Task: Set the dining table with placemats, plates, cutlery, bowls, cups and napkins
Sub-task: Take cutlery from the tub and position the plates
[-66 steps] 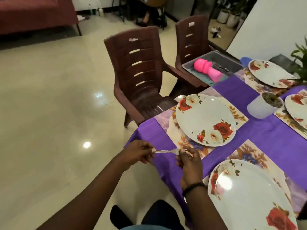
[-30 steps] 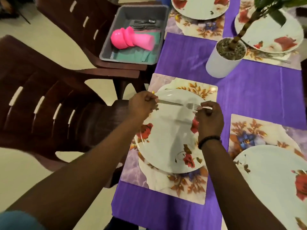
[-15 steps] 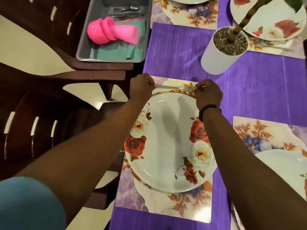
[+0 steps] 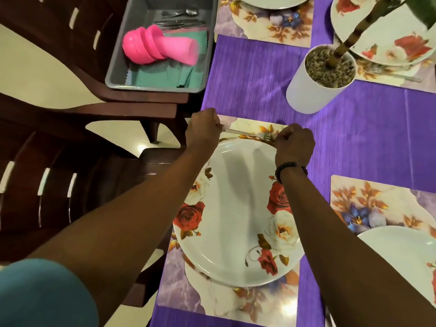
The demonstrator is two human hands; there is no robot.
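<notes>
A steel fork (image 4: pixel 247 133) lies crosswise just beyond the far rim of a rose-patterned white plate (image 4: pixel 236 208), low over the floral placemat (image 4: pixel 212 300). My left hand (image 4: pixel 204 131) grips its handle end and my right hand (image 4: pixel 295 143) pinches its tines end. A grey tray (image 4: pixel 160 86) on a chair seat holds stacked pink cups and bowls (image 4: pixel 160 48), green napkins (image 4: pixel 165 75) and more cutlery (image 4: pixel 179 18). Other plates (image 4: pixel 377 36) sit on placemats around the purple tablecloth (image 4: pixel 259 74).
A white pot with a plant (image 4: pixel 318 76) stands on the table beyond my right hand. Two dark brown chairs (image 4: pixel 47 173) are pushed close on the left. Another plate (image 4: pixel 401 260) on its placemat lies at the right edge.
Both hands carried the fork from the table's near corner, over the plate, to the placemat beyond the plate's far rim. Over the last half second they have lowered slightly.
</notes>
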